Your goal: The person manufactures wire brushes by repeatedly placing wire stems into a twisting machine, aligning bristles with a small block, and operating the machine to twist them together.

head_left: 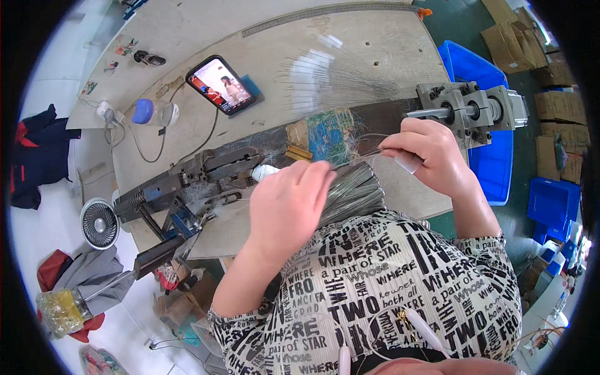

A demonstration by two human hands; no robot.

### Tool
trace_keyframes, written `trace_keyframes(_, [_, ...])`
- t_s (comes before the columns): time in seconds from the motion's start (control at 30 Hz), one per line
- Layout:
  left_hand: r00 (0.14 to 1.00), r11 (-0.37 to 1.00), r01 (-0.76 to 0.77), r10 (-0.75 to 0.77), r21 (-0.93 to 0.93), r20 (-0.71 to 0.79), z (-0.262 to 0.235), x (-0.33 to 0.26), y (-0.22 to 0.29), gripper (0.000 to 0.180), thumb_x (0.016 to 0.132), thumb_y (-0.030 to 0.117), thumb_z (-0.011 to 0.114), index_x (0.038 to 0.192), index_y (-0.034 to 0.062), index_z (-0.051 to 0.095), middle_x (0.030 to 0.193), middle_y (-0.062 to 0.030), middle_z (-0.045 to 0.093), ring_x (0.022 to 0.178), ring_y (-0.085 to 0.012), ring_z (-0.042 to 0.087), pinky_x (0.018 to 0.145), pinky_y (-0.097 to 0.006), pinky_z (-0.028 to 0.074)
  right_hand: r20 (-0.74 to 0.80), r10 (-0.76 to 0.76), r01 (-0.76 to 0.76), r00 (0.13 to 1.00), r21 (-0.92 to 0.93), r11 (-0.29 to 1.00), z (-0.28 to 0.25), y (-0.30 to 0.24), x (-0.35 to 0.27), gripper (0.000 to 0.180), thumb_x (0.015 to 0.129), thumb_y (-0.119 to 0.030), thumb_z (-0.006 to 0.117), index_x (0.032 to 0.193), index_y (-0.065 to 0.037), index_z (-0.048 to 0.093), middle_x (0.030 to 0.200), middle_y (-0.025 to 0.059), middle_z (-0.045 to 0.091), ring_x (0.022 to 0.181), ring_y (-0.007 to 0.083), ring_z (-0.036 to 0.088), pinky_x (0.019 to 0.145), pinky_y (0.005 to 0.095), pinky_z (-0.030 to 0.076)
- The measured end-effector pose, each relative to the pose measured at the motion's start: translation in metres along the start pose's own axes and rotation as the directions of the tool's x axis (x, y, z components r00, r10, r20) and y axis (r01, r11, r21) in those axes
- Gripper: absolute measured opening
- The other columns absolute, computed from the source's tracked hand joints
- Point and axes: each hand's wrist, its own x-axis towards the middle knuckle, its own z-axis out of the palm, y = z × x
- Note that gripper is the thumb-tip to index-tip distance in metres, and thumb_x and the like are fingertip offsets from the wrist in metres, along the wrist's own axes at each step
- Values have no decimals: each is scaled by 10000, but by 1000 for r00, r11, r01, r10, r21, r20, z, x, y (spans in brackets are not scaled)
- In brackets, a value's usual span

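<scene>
The left hand [289, 203] is closed over a thick bundle of thin grey wires [353, 190] held against the person's chest at the near edge of the counter [350, 37]. The right hand [428, 153] pinches a few strands — drawn out from the bundle's top — just beside a grey metal machine block [469, 109].

One phone [222, 85], one fan [100, 223], one bottle [154, 113], one wire bundle [351, 192], two hands

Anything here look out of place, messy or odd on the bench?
Yes: loose wire strands lie fanned across the worktable instead of bundled, and frayed bits cling around the metal jig. A smartphone showing video sits among the tools. The left hand grips a wire bundle; the right hand pinches single strands.
</scene>
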Motion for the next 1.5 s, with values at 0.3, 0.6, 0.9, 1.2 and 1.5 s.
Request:
trace_keyframes(0.3, [987, 954, 141, -115, -264, 109, 4, 14, 2, 99, 852, 163, 662, 869, 66, 668, 773, -75, 660, 676, -272, 630, 584, -332, 489, -85, 43, -39, 995, 45, 998, -18, 13, -5, 157, 771, -25, 703, 924, -49, 683, 759, 95, 597, 680, 268, 584, 588, 341, 459])
trace_keyframes(0.6, [988, 992, -23, 41, -126, 146, 22, 49, 21, 59, 851, 124, 641, 843, 72, 668, 756, -70, 621, 676, -274, 605, 601, -353, 475, -512, 314, -184, 800, 287, 940, -54, 25, -17, 148, 914, -69, 611, 1033, -17, 682, 920, 12, 643, 737, 68, 533, 669, 201, 437])
trace_keyframes(0.9, [995, 969, -95, 89, 228, 35, 1, 30, -26, 88, 796, 195, 690, 772, 129, 636, 686, 5, 539, 687, -178, 568, 622, -335, 391, -67, -60, 56, 996, -64, 996, -2, 29, 22, 287, 805, -23, 639, 1085, -79, 676, 911, 74, 642, 728, 237, 598, 667, 309, 475])
trace_keyframes(1.2, [958, 888, 184, -66, 422, -279, -17, -50, -50, 191, 828, 126, 682, 1017, 114, 659, 930, -11, 589, 806, -157, 566, 754, -284, 378, 151, -384, 404, 911, -139, 904, 69, -16, 91, 154, 730, -126, 684, 869, -111, 618, 780, 26, 571, 678, 251, 590, 630, 371, 466])
trace_keyframes(1.5, [723, -337, 271, -547, -902, 422, 42, -33, -12, 447, 930, 177, 594, 1280, -27, 404, 1138, -112, 582, 1082, -188, 559, 889, -322, 449, 284, -223, 244, 933, -40, 969, 75, -7, 99, 188, 745, -93, 677, 928, -103, 640, 855, 30, 632, 777, 273, 622, 669, 389, 491])
